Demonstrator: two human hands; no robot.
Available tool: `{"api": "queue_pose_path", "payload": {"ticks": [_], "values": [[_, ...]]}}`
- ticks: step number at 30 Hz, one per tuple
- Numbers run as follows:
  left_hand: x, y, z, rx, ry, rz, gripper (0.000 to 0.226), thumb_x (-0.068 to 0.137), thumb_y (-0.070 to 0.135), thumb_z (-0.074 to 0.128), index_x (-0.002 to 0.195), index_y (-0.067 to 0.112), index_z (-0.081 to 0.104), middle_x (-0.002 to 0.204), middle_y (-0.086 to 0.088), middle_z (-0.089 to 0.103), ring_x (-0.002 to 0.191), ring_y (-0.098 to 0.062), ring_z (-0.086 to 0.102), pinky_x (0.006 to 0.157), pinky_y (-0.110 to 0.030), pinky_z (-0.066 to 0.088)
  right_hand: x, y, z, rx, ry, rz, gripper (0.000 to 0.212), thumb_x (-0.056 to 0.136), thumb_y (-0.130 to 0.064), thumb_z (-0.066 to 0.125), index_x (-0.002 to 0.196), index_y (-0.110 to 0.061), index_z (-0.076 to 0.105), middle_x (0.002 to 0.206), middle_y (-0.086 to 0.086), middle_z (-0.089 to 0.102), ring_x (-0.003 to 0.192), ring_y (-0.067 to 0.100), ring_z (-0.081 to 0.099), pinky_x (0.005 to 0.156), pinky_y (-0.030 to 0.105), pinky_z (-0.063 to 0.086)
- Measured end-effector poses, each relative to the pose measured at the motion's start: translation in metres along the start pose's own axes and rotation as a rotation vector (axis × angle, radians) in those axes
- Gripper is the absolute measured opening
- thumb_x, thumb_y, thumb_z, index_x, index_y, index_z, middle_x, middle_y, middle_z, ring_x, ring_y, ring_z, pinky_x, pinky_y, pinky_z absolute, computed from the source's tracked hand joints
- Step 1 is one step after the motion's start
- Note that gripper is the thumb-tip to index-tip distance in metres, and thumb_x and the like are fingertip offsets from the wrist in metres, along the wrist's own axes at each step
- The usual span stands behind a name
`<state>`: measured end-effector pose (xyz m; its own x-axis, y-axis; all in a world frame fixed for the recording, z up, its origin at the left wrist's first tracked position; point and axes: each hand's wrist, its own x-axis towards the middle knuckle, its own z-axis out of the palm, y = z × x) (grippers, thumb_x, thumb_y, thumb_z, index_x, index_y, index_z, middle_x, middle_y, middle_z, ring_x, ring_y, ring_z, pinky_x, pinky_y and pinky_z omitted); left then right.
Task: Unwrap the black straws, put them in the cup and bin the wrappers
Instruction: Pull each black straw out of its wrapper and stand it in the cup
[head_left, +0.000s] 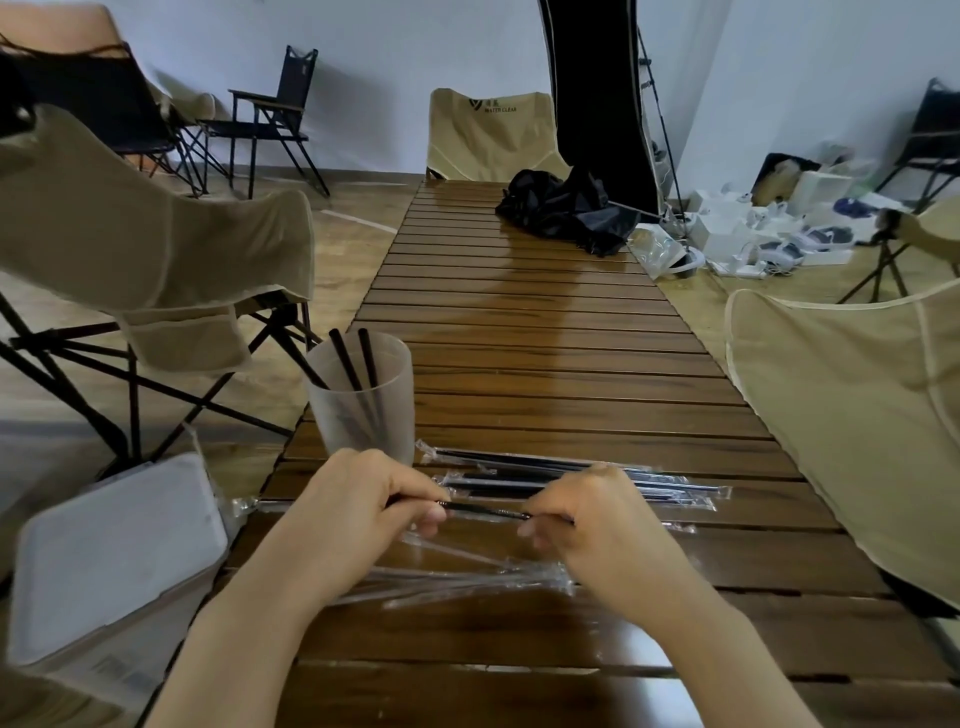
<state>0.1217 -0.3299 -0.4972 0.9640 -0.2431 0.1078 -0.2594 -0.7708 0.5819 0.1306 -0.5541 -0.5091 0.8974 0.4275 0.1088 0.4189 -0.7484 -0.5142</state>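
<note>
We hold one black straw level between both hands, just above the slatted table. Our left hand pinches one end, fingers curled round it; our right hand pinches the other end the same way. Whether a wrapper still sleeves this straw we cannot tell; there is only a faint gleam along it.

Risks, as we judge them:
- Pulling the two ends apart too hard could bend or kink the straw.
- The empty wrappers lie loose directly under both hands and toward our wrists; a sweep of the forearm could push them off the table's near edge.
- The frosted cup stands just beyond the left hand, close to the table's left edge. A knock from that hand while loading it could tip it off.

Containers:
- The cup holds about three black straws, leaning, tops above the rim.
- The lidded bin sits to the left of the left forearm, below table level, lid down. No wrappers visible in it.

Wrapped straws lie just beyond the right hand's knuckles.
</note>
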Motion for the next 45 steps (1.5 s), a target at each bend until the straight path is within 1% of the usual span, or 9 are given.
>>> {"api": "queue_pose_path", "payload": {"ticks": [3,6,11,20,24,30,37,42,45], "values": [[0.000,-0.003,-0.003,-0.012,-0.018,-0.011,0.012,0.087,0.034,0.066,0.088,0.038,0.077,0.080,0.024,0.072,0.083,0.013,0.062,0.071,-0.001,0.044,0.000,-0.003,-0.007,0.116,0.014,0.056,0.019,0.090,-0.024,0.061,0.099,-0.038,0.069,0.080,-0.023,0.066,0.080,-0.007,0.062,0.075,0.010,0.048],[-0.001,-0.003,-0.007,-0.052,-0.033,-0.028,0.012,0.087,0.030,0.067,0.089,0.037,0.076,0.078,0.021,0.073,0.080,0.011,0.064,0.070,0.000,0.043,-0.003,-0.001,-0.017,0.191,0.005,0.106,0.033,0.086,-0.027,0.065,0.112,-0.046,0.057,0.083,-0.026,0.067,0.087,-0.012,0.061,0.079,0.006,0.043],[-0.003,-0.001,-0.011,-0.096,-0.074,-0.046,0.019,0.086,0.028,0.068,0.083,0.047,0.069,0.067,0.037,0.064,0.074,0.016,0.062,0.064,0.001,0.042,-0.006,0.009,-0.024,0.214,0.030,0.118,0.014,0.086,-0.015,0.066,0.088,-0.028,0.073,0.069,-0.016,0.071,0.071,-0.007,0.065,0.069,0.003,0.044],[-0.008,-0.010,-0.023,0.007,-0.053,-0.098,0.017,0.083,0.036,0.067,0.078,0.052,0.065,0.074,0.038,0.065,0.074,0.014,0.061,0.066,-0.009,0.045,-0.010,0.026,-0.035,0.155,0.074,0.168,0.015,0.084,-0.014,0.068,0.078,-0.027,0.071,0.062,-0.014,0.070,0.063,-0.005,0.065,0.065,0.005,0.047],[-0.010,-0.019,-0.027,0.085,-0.046,-0.156,0.013,0.082,0.041,0.067,0.079,0.054,0.064,0.082,0.032,0.067,0.084,0.013,0.061,0.088,-0.025,0.051,-0.015,0.035,-0.043,0.181,0.095,0.182,0.015,0.083,-0.009,0.068,0.077,-0.022,0.069,0.061,-0.012,0.070,0.059,-0.002,0.065,0.061,0.003,0.044],[-0.002,0.003,-0.006,0.093,-0.094,-0.074,0.020,0.087,0.044,0.061,0.106,0.046,0.066,0.100,0.029,0.067,0.092,0.013,0.059,0.091,-0.019,0.048,-0.008,0.034,-0.035,0.093,0.084,0.157,0.013,0.086,-0.017,0.066,0.082,-0.030,0.068,0.072,-0.016,0.069,0.075,-0.007,0.062,0.069,0.004,0.043],[0.005,0.006,0.007,0.172,-0.013,-0.026,0.015,0.088,0.048,0.060,0.098,0.046,0.071,0.089,0.026,0.070,0.083,0.011,0.062,0.078,-0.014,0.050,-0.003,0.023,-0.024,-0.031,0.044,0.120,0.010,0.085,-0.026,0.067,0.085,-0.035,0.072,0.080,-0.017,0.064,0.081,-0.001,0.059,0.075,0.014,0.045],[0.001,-0.007,-0.008,0.158,-0.017,-0.116,0.008,0.082,0.051,0.063,0.085,0.048,0.070,0.080,0.029,0.068,0.078,0.011,0.062,0.079,-0.020,0.053,-0.006,0.035,-0.032,-0.023,0.031,0.193,0.016,0.084,-0.028,0.067,0.079,-0.043,0.067,0.081,-0.016,0.068,0.081,-0.001,0.061,0.074,0.013,0.045],[-0.001,-0.007,-0.008,0.163,-0.031,-0.106,0.009,0.085,0.047,0.063,0.091,0.047,0.069,0.082,0.030,0.066,0.080,0.012,0.060,0.078,-0.016,0.049,-0.005,0.036,-0.028,-0.041,0.047,0.201,0.015,0.084,-0.029,0.068,0.081,-0.043,0.067,0.084,-0.016,0.069,0.084,0.000,0.061,0.078,0.019,0.049]]}}
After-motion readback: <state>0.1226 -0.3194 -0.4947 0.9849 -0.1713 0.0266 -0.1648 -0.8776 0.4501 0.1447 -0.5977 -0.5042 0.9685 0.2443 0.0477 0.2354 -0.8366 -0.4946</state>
